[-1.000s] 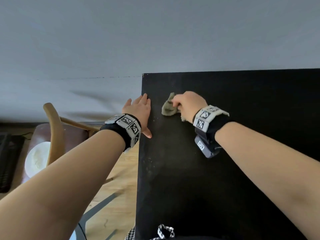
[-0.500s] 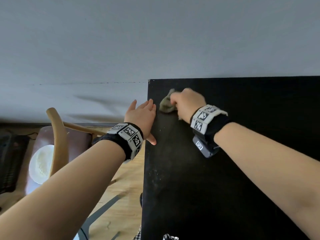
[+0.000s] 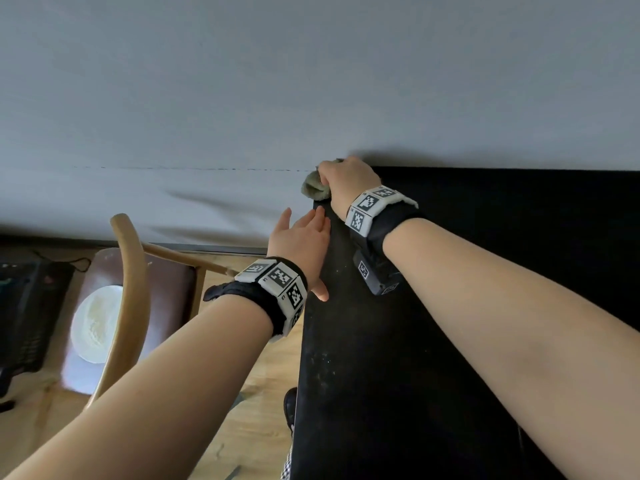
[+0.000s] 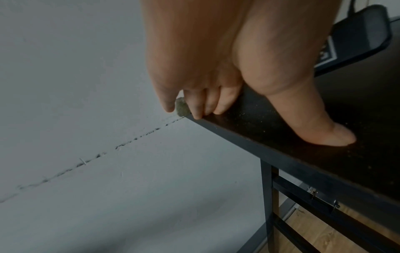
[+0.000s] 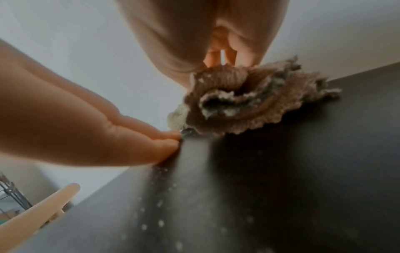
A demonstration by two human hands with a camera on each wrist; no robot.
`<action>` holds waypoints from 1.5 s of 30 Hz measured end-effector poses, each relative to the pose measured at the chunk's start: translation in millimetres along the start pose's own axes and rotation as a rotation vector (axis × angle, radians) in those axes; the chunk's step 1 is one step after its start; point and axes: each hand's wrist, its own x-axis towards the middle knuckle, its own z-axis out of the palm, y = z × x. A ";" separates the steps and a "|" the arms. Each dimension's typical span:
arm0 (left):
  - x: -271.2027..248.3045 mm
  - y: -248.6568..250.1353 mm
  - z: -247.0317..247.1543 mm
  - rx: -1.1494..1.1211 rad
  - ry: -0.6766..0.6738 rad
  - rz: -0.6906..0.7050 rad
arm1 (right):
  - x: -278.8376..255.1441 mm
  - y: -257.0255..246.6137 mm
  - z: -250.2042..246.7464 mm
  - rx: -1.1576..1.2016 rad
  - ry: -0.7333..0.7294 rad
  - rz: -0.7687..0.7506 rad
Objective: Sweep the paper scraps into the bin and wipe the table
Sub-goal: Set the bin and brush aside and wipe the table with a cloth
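My right hand grips a bunched olive-brown cloth at the far left corner of the black table; part of the cloth hangs past the corner. In the right wrist view the crumpled cloth sits on the tabletop under my curled fingers. My left hand lies flat along the table's left edge just behind the cloth, fingers straight, thumb pressed on the top. Fine pale crumbs dot the surface near the edge. No bin is in view.
A grey wall runs right behind the table. Left of the table stands a wooden chair with a brown seat and a white plate on it. Wooden floor shows below, and a black device lies on the table.
My right hand has pushed the cloth away and leftward to the table's far left corner. My left hand has slid forward along the left edge behind it.
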 end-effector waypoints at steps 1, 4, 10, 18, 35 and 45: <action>-0.1 0.3 -0.7 0.000 -0.003 -0.003 | 2.0 1.6 -0.5 0.016 -0.012 -0.028; -0.4 0.5 -0.7 -0.003 -0.001 -0.002 | 0.6 26.4 -1.1 0.065 -0.038 -0.020; 0.3 -1.2 0.3 -0.017 -0.006 0.011 | -7.4 38.5 -3.8 -0.028 0.022 0.046; -1.1 -3.5 5.5 -0.044 0.023 0.003 | 34.0 -0.4 7.0 0.106 -0.101 -0.086; -47.3 2.5 54.5 -0.128 -0.108 -0.035 | -79.1 10.2 44.3 0.096 -0.145 -0.167; -58.0 6.7 62.4 -0.121 -0.054 -0.069 | 6.9 9.9 20.4 0.020 0.002 -0.027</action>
